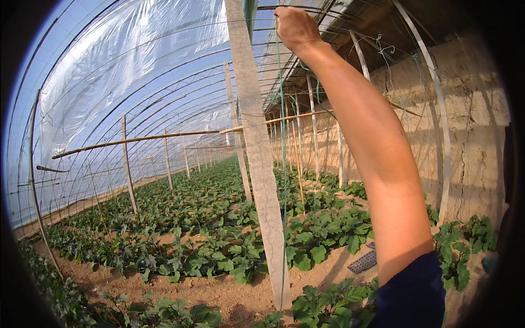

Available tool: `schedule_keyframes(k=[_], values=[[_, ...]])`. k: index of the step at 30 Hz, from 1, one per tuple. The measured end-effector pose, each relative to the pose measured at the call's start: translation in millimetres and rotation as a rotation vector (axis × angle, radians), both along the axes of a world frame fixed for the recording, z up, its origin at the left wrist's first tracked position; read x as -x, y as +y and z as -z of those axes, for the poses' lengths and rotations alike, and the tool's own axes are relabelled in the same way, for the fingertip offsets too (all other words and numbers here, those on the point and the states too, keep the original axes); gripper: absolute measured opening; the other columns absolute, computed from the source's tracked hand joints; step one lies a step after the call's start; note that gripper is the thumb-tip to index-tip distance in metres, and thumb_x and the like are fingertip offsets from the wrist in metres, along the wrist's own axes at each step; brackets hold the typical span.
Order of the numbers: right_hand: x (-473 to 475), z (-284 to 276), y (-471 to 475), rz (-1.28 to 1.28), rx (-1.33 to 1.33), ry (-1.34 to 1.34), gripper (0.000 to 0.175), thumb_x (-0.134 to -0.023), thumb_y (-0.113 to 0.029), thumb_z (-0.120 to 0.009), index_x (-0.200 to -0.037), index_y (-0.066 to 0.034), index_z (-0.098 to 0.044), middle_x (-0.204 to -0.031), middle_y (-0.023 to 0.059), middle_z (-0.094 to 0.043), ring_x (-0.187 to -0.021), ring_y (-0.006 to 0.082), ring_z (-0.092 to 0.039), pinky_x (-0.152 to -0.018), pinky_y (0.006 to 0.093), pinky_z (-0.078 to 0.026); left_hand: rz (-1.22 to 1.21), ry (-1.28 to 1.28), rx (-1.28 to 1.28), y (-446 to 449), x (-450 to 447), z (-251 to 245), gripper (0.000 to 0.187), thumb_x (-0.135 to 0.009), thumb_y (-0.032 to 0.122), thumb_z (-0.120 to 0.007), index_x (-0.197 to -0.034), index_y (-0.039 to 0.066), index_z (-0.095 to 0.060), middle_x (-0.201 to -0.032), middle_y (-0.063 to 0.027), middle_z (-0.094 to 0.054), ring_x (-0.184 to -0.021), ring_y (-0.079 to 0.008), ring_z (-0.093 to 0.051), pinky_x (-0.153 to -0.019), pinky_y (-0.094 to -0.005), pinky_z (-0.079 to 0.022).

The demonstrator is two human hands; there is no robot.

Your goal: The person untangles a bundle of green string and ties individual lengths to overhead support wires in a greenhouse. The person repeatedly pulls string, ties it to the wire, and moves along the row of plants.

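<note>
My right hand point(298, 29) is raised high at the top centre, its fingers closed on a green twine point(283, 135) beside a thin overhead wire point(184, 28). From the fist the twine hangs down in front of a tall concrete post point(256, 123) and reaches the lower edge of the view. The bare forearm comes up from a dark blue sleeve point(410, 291) at the lower right. My left hand is out of view. Before me, leafy green plants point(229, 258) grow in rows in brown soil.
Bamboo poles point(135, 141) run level behind the post. More posts point(128, 164) stand at left and right. Clear plastic sheeting point(123, 45) covers curved ribs. A cracked earthen wall point(471, 135) rises at right. A dark seedling tray point(363, 261) lies on the soil.
</note>
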State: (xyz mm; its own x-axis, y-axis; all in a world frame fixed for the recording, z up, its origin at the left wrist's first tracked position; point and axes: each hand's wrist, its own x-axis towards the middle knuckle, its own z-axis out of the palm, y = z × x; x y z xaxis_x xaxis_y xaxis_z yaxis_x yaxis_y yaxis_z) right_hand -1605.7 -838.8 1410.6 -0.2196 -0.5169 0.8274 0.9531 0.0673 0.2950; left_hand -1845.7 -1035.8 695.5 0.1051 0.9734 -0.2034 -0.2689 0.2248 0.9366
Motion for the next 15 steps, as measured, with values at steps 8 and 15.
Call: schedule_keyframes(k=[8,15], values=[[-3,-27,4,0.03,0.248,0.068,0.022,-0.081,-0.002,-0.055,-0.095,-0.009,-0.072,-0.092,0.0198,-0.07,-0.088,0.0367,-0.068,-0.077,0.046,-0.056,0.053,0.007,0.01,5,11,10,0.013,-0.091,0.024,-0.064,-0.09,0.011,-0.063,-0.067,0.0029,-0.051,-0.057,-0.0084,-0.044,-0.051,-0.0276,-0.036],[-2,3,2,0.176,0.251,-0.026,0.021,-0.084,-0.009,-0.059,-0.102,-0.0005,-0.066,-0.102,0.0215,-0.065,-0.097,0.043,-0.063,-0.088,0.0515,-0.051,0.06,0.032,0.013,2,7,3,0.013,-0.091,0.023,-0.064,-0.089,0.01,-0.064,-0.067,0.0029,-0.052,-0.057,-0.0087,-0.045,-0.051,-0.0276,-0.036]])
